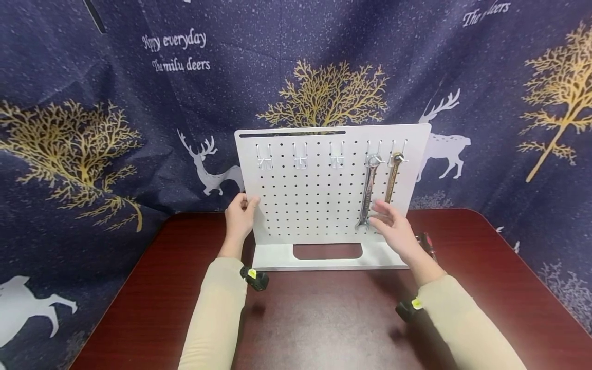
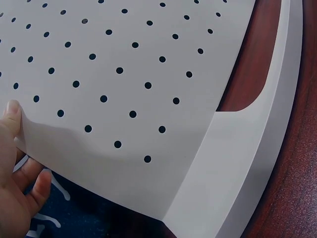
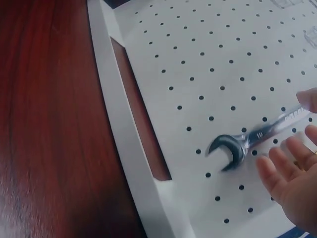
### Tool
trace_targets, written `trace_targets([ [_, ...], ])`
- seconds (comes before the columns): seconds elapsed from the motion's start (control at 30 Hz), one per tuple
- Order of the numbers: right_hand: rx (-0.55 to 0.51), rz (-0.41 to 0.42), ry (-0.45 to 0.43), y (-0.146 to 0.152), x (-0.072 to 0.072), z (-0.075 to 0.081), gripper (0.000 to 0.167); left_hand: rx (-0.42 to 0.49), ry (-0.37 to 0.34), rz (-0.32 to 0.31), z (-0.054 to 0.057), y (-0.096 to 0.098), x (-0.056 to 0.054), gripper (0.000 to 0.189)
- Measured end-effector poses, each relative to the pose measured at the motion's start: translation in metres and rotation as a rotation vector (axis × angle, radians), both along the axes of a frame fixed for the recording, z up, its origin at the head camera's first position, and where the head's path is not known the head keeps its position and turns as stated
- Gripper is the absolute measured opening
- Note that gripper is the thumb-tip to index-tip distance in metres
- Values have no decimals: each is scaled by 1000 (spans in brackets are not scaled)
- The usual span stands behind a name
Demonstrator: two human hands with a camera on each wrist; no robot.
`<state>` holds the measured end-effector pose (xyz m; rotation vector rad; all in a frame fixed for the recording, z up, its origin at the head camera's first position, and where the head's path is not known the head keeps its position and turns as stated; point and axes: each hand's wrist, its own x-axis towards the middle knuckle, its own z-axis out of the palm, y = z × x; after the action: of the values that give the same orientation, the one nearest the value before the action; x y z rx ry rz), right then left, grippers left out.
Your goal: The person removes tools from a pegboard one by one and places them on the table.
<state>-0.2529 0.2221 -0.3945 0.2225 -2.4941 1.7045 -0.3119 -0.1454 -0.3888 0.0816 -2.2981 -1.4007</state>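
A white pegboard (image 1: pixel 305 205) stands upright on its base on the table. My left hand (image 1: pixel 240 220) grips its left edge, the thumb (image 2: pixel 12 118) on the front face and the other fingers behind. A silver open-end wrench (image 1: pixel 368 192) hangs from a hook on the right part of the board, tilted, its lower jaw toward the base. Beside it, to the right, hangs a brass-coloured wrench (image 1: pixel 393 180), its lower end hidden by my right hand (image 1: pixel 394 230). That hand is by the silver wrench's lower half, fingers apart and loosely bent, not gripping it.
Three clear hooks (image 1: pixel 300 156) are spaced along the board's upper left and middle. A red-and-black item (image 1: pixel 427 244) lies partly hidden past the board's right side. The dark red table (image 1: pixel 319 318) extends in front; a patterned blue cloth (image 1: pixel 152 113) hangs behind.
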Motion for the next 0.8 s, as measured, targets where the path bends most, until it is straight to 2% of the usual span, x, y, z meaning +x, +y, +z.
trace_targets([
  [0.2,-71,-1,-34,-11,-6,2,65,0,18,-3,-2,0,-1,26],
  [0.5,-125,2,-54,-29,-16,4,55,-10,24,-4,-2,0,-4,25],
  [0.67,-177,-8,-65,-35,-14,1,50,-5,29,-3,-3,-1,-4,26],
  [0.8,-158,-28,-72,-34,-8,-8,47,-1,28,0,-3,-1,-3,26],
])
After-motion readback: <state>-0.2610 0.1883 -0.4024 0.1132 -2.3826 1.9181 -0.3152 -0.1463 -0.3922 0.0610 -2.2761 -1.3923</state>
